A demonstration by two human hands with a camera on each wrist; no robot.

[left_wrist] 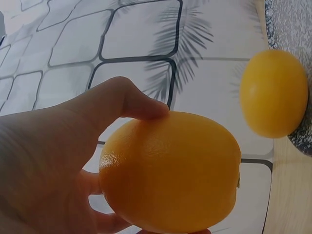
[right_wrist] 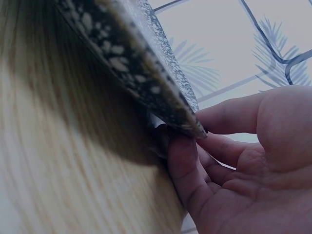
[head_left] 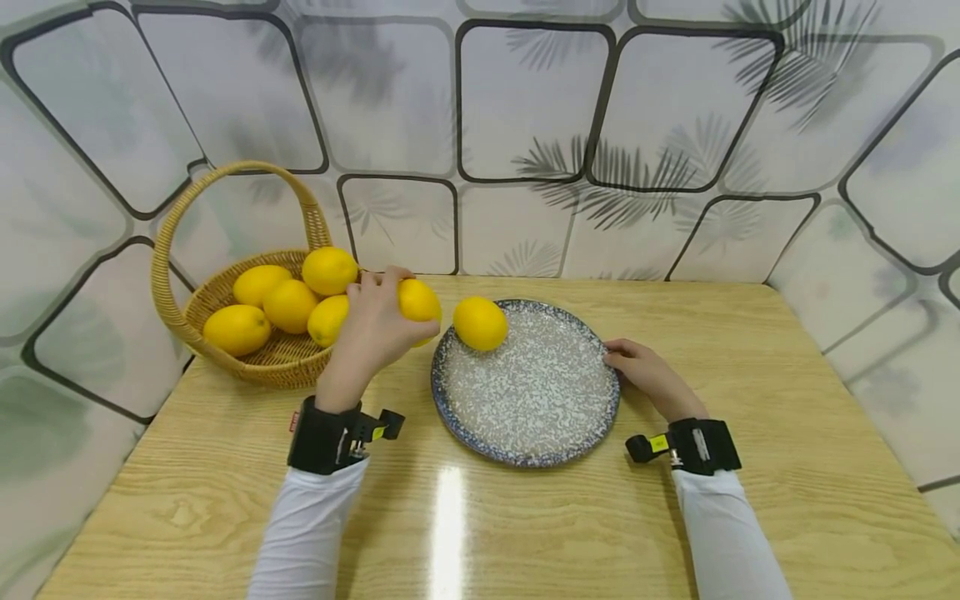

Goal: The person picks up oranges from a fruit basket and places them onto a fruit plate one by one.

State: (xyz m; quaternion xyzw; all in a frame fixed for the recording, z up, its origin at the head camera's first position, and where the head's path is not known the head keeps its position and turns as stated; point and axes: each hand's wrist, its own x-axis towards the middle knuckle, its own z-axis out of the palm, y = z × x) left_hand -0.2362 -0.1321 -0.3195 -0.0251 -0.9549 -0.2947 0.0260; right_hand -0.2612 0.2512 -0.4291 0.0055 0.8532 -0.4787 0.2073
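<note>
My left hand (head_left: 372,325) grips a yellow lemon (head_left: 420,303) in the air between the wicker basket (head_left: 281,373) and the speckled plate (head_left: 536,387). In the left wrist view, the thumb presses on top of that lemon (left_wrist: 170,170) and fingers curl beneath it. A second lemon (head_left: 480,323) rests at the plate's upper left edge. With thumb and fingers, my right hand (head_left: 648,375) pinches the plate's right rim; the right wrist view has the thumb (right_wrist: 184,163) under the rim (right_wrist: 161,97). Several lemons (head_left: 291,306) lie in the basket, one partly behind my left hand.
The basket's tall arched handle (head_left: 167,250) rises at the left. A patterned wall (head_left: 525,225) stands behind the wooden table (head_left: 570,533), with more of it along both sides. Each wrist wears a black camera strap (head_left: 326,437).
</note>
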